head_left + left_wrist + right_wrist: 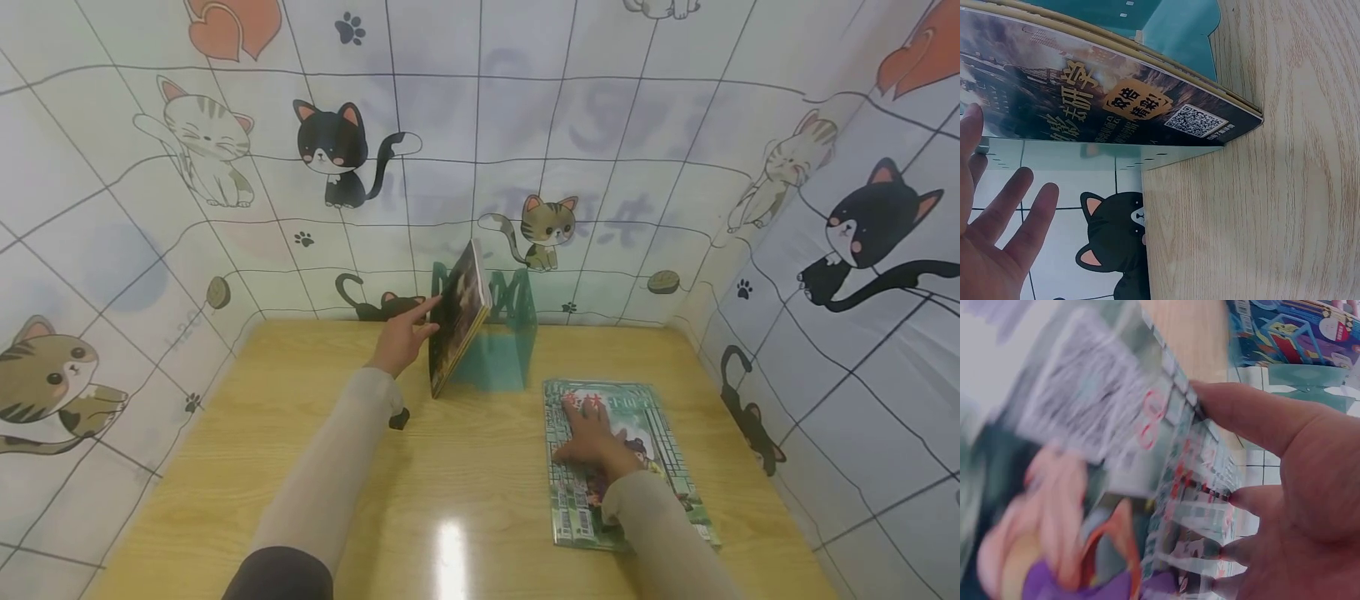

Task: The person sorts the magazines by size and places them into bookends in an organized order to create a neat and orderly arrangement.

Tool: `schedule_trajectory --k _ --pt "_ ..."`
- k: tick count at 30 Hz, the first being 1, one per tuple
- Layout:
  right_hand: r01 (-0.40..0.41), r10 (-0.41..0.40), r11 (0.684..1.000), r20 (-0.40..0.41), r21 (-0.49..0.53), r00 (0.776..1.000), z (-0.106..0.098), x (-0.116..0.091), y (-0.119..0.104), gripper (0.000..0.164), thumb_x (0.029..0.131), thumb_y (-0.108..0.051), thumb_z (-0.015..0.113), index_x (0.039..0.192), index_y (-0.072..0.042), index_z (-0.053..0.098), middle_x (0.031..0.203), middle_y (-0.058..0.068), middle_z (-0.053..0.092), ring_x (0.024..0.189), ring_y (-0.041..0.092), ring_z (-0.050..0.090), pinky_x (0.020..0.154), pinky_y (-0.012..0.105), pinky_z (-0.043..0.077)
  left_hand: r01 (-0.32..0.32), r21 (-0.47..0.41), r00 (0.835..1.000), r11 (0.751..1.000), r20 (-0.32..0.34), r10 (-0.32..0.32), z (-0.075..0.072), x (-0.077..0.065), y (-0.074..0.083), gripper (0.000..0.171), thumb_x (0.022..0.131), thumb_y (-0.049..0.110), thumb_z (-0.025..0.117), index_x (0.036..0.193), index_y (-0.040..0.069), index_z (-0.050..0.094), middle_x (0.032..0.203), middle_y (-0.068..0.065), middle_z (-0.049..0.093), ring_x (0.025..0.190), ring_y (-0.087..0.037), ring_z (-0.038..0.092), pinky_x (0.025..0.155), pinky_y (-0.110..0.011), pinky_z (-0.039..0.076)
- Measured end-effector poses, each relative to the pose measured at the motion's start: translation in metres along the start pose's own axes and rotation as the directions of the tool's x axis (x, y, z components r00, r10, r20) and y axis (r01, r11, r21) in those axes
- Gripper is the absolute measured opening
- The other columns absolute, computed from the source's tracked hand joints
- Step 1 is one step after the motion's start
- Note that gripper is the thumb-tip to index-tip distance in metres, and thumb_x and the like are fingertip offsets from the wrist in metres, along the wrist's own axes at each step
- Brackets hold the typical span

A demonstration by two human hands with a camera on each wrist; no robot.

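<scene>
My left hand (401, 340) reaches to the dark-covered magazines (459, 312), its index fingertip touching the front cover. These magazines lean at a tilt in a teal bookend (498, 367) at the back of the table. In the left wrist view, the other fingers of the left hand (997, 250) are spread apart beside the cover. At the right, green-covered magazines (663, 450) lie flat in a pile, and my right hand (592, 437) rests on the top one with spread fingers. The right wrist view shows the thumb of the right hand (1316, 481) along that cover's edge.
A light wood table (450, 467) carries everything. White cloth walls (442, 108) printed with cats and grid lines enclose it at the back and both sides. The right wrist view catches a blue printed cover (1291, 334) by the bookend.
</scene>
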State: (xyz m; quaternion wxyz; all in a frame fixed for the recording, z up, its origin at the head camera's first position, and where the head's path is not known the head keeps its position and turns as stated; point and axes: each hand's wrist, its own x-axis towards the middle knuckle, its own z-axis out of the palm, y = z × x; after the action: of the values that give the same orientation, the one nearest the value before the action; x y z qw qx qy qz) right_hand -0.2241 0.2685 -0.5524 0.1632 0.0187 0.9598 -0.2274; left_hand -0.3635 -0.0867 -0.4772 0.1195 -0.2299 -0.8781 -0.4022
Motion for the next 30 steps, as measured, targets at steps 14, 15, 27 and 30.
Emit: schedule_trajectory --k 14,15,27,30 --pt "-0.02 0.013 0.999 -0.141 -0.047 0.99 0.007 -0.004 -0.019 0.089 0.074 -0.007 0.054 0.155 -0.002 0.016 0.156 0.029 0.016 0.141 0.052 0.006 0.098 0.078 0.008 0.069 0.006 0.997 0.998 0.026 -0.069 -0.004 0.0 0.006 0.056 0.095 0.021 0.064 0.148 0.025 0.045 0.132 -0.017 0.058 0.094 -0.031 0.066 0.049 -0.033 0.037" --pt "-0.026 0.02 0.999 -0.146 -0.042 0.989 0.007 -0.005 -0.02 0.087 0.076 -0.007 0.052 0.155 -0.001 0.015 0.155 0.029 0.017 0.141 0.052 0.007 0.099 0.077 0.007 0.075 0.007 0.997 0.997 0.029 -0.076 -0.004 0.0 0.006 0.056 0.095 0.02 0.064 0.148 0.025 0.045 0.132 -0.017 0.059 0.092 -0.031 0.066 0.049 -0.033 0.037" --pt "0.029 -0.024 1.0 -0.344 0.008 0.939 0.01 -0.012 -0.021 0.059 0.093 -0.011 0.049 0.146 0.007 0.033 0.131 0.031 0.051 0.114 0.047 0.052 0.088 0.065 0.04 0.07 -0.009 0.997 0.997 0.025 -0.07 -0.003 -0.001 0.002 0.056 0.095 0.021 0.063 0.148 0.026 0.045 0.13 -0.018 0.059 0.062 -0.026 0.062 0.046 -0.033 0.034" --pt "0.042 -0.021 0.998 -0.376 0.047 0.926 0.01 -0.013 -0.018 0.06 0.093 -0.011 0.052 0.148 0.005 0.034 0.122 0.028 0.058 0.084 0.035 0.06 0.067 0.051 0.049 0.059 -0.002 0.998 0.998 0.024 -0.059 -0.002 -0.001 0.001 0.055 0.095 0.021 0.063 0.148 0.025 0.045 0.13 -0.018 0.06 0.071 -0.027 0.065 0.048 -0.033 0.036"
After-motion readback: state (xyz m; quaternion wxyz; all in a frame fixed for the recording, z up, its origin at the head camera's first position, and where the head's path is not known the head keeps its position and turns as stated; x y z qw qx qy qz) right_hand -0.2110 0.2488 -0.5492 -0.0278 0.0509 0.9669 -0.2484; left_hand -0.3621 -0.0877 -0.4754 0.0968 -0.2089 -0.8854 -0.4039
